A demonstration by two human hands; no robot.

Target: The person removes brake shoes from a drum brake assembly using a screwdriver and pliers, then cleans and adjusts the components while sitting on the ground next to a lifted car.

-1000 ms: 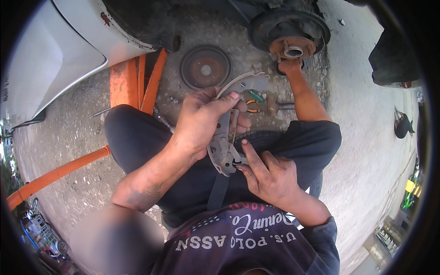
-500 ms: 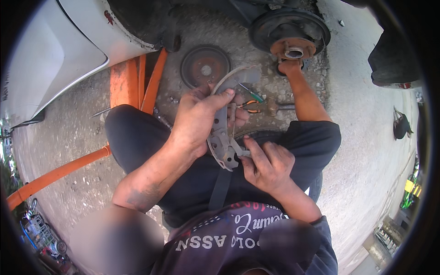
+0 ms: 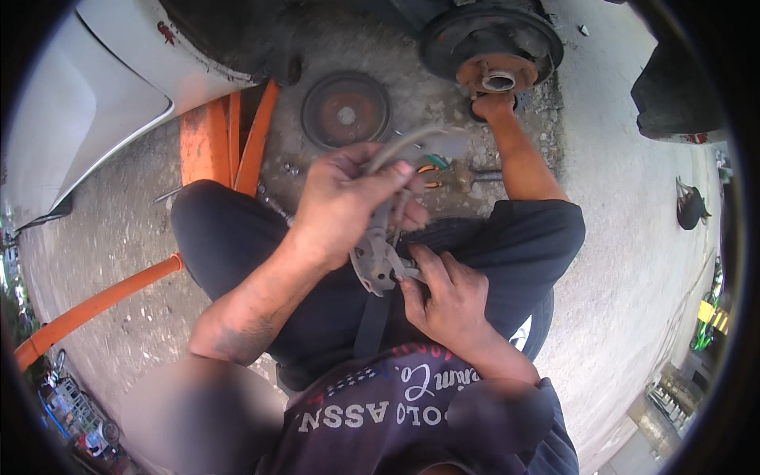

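So there's one white car (image 3: 95, 87), one orange stand (image 3: 203, 150), one round backing plate (image 3: 443, 46) and one rusty drum (image 3: 328, 111) lying flat. One curved brake shoe (image 3: 369, 265) is up over the lap (image 3: 324, 321): left hand (image 3: 336, 202) wrapped snugly round its middle, right hand (image 3: 450, 297) pinching its lower end, fingertips nearly together. Smaller stuff: one hammer (image 3: 463, 177), one pair of orange-handled pliers (image 3: 428, 170).

Daylight bleaches the pale grey concrete floor (image 3: 617, 237) at right, shade dims the round black metal plate (image 3: 467, 36), the curved grey metal part (image 3: 372, 260) blurs toward its top, and fisheye edges bend into black.
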